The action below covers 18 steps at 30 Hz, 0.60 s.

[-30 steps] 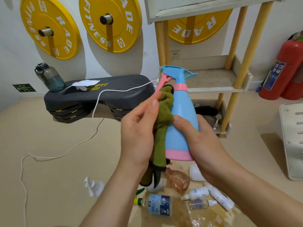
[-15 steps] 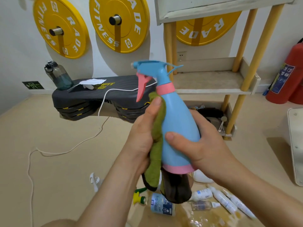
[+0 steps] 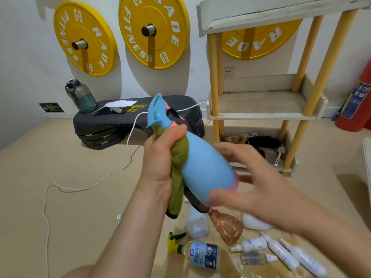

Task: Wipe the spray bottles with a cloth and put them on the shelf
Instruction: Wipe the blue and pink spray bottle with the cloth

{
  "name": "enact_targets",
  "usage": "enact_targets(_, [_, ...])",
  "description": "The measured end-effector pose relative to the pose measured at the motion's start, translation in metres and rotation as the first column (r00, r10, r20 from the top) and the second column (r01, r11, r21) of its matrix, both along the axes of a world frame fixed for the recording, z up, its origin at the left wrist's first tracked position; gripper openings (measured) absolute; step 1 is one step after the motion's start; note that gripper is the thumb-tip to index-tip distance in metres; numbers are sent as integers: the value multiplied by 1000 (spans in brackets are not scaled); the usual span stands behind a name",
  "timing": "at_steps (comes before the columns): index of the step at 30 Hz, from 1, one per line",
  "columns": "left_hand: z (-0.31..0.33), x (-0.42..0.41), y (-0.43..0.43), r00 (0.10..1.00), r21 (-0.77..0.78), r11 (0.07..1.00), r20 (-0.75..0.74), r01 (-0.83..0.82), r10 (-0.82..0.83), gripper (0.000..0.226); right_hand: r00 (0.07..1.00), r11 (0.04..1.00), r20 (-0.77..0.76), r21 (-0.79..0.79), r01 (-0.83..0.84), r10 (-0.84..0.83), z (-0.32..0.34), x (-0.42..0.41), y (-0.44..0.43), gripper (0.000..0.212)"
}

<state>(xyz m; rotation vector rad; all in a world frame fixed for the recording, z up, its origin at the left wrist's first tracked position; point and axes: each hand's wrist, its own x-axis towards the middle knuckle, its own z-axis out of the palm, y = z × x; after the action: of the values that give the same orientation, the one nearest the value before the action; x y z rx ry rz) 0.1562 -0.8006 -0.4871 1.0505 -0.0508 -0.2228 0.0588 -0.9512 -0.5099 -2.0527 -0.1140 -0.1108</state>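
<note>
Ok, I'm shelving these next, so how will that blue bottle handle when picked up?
Probably stiff: the bottle shows no dent where the left hand grips its neck. Likely light, since that one hand holds it tilted while the right hand is open near its base. Its glossy plastic may slip; the cloth in the grip should help.

Motion-blurred right hand (image 3: 259,187)
</note>
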Motion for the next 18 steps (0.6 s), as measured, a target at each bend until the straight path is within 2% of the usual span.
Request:
enact_targets(3, [0, -8, 2, 985, -77, 982, -20, 172, -174, 22, 969, 950, -143, 268, -159, 202, 11, -2, -15, 73])
enact_targets(5, [-1, -10, -2, 985, -18, 985, -3, 171, -171, 23, 961, 939, -177, 311, -148, 210, 5, -4, -7, 71])
enact_targets(6, [-2, -8, -4, 992, 5, 992, -15, 124, -124, 23, 973, 963, -178, 247, -103, 149, -2, -5, 0, 71])
enact_targets(7, [-3, -6, -6, 998, 20, 998, -35, 61, -60, 23, 990, 996, -137, 80, -35, 46, -6, -6, 7, 74])
enact_targets(8, [-2, -5, -8, 998, 32, 999, -58, -2, 4, 23, 995, 980, -49, -180, 82, -92, -9, -7, 13, 80])
enact_targets(9, [-1, -6, -11, 995, 47, 997, -67, -65, 68, 22, 968, 861, 123, -442, 250, -219, -17, -5, 18, 89])
enact_targets(10, [-1, -8, -14, 991, 65, 991, -61, -115, 119, 20, 920, 724, 278, -569, 390, -277, -24, -4, 23, 97])
enact_targets(11, [-2, -10, -16, 987, 90, 985, -46, -150, 155, 19, 890, 650, 342, -609, 454, -302, -30, -3, 29, 101])
enact_targets(12, [-3, -11, -17, 982, 105, 979, -42, -176, 182, 20, 873, 624, 381, -612, 486, -306, -32, -4, 33, 100])
enact_targets(13, [-2, -9, -15, 977, 98, 975, -53, -200, 206, 21, 882, 643, 388, -609, 464, -269, -34, -6, 35, 98])
enact_targets(14, [0, -6, -11, 974, 82, 974, -66, -212, 218, 20, 904, 689, 369, -598, 410, -218, -34, -7, 32, 97])
enact_targets(15, [0, -2, -5, 976, 66, 977, -66, -203, 207, 19, 938, 784, 301, -535, 316, -173, -26, -6, 26, 96])
enact_targets(16, [1, 1, 0, 984, 49, 985, -59, -164, 167, 18, 981, 906, 152, -385, 175, -125, -14, -7, 17, 91])
enact_targets(17, [1, 3, 5, 993, 37, 994, -50, -103, 105, 20, 999, 987, 1, -155, 48, -48, -2, -8, 9, 85])
enact_targets(18, [2, 2, 7, 998, 31, 999, -51, -30, 32, 29, 995, 998, -96, 57, -31, 36, 5, -9, 2, 81])
